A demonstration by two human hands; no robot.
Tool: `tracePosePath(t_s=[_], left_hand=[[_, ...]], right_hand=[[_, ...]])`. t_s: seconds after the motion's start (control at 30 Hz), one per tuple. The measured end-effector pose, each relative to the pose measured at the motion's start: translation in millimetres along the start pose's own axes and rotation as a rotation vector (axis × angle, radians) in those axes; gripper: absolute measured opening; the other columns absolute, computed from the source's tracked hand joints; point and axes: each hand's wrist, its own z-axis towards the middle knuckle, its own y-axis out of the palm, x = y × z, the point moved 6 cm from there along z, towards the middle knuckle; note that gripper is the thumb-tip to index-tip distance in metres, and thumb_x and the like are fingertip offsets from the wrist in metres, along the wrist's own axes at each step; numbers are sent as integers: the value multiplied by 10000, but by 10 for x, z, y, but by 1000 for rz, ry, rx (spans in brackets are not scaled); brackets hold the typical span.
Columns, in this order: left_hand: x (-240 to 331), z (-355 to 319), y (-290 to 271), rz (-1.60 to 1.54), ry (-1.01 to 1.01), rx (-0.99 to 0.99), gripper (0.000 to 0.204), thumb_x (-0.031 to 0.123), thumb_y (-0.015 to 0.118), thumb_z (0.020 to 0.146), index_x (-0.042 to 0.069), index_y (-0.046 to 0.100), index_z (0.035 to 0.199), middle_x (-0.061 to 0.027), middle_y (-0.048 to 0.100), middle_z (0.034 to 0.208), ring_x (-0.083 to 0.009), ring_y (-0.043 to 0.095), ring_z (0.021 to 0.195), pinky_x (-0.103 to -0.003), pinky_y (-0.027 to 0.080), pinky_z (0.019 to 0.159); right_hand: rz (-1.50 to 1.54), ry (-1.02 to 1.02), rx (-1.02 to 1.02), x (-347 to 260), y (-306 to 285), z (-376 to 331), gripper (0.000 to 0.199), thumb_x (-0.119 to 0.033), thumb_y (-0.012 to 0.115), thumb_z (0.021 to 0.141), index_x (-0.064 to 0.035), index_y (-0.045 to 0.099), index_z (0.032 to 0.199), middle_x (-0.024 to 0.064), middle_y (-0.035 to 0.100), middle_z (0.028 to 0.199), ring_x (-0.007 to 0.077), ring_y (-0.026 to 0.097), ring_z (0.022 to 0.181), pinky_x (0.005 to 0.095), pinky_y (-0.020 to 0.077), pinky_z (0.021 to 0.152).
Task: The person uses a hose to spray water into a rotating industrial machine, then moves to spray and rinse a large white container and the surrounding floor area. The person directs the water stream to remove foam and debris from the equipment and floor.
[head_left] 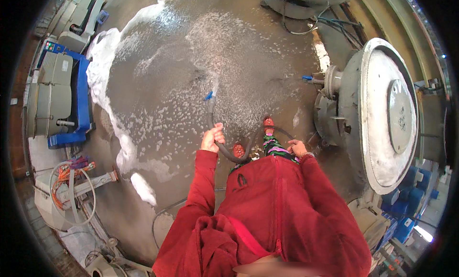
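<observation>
My left hand (212, 138) is closed round a dark hose (210, 115) in front of my body. The hose ends in a blue nozzle (209, 96), and a white water jet (214, 86) leaves it toward the floor. Behind that hand the hose sags in a loop past my feet and runs toward my right side. My right hand (297, 148) hangs by my right thigh with its fingers curled, close to the hose's far stretch. Whether it grips the hose there is hidden. Wet floor (167, 90) with scattered foam spreads ahead of me.
A large round grey machine (354, 100) with a foam-topped lid stands close on my right. Grey machines on a blue frame (83, 95) line the left. White foam (103, 57) edges the floor. Hose coils (71, 191) hang on a metal arm at the lower left.
</observation>
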Motion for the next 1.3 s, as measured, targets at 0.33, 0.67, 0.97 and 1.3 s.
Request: tracePosePath(t_s=[0.33,0.67,0.97,1.3], left_hand=[[-403,283,968,147,-69,-78,122,106,582,826,137,502,914,93,324,544,-15,316,439,-193,279,418],[-898,418,1400,312,-223,-162,166,84,598,807,95,497,939,82,345,533,-22,334,422,-195,313,396],[-895,536,1289,292,-219,-130,147,81,583,819,100,502,940,91,334,535,-15,307,417,-186,281,400],[-511,684,460,-21,-65,4,113,91,588,819,160,505,854,106,299,516,-16,297,419,-189,278,405]], right_hand=[[49,67,7,104,-166,-44,365,-4,393,774,-12,536,1110,78,623,739,122,548,568,249,445,509],[126,90,15,244,-337,-32,390,-7,361,770,-1,519,1127,88,626,768,135,559,600,257,451,523],[173,111,20,482,-419,74,383,-6,361,764,1,519,1113,83,622,756,127,555,591,252,452,539],[116,91,19,623,-651,302,404,12,358,757,15,511,1131,101,620,736,145,562,595,265,471,566]])
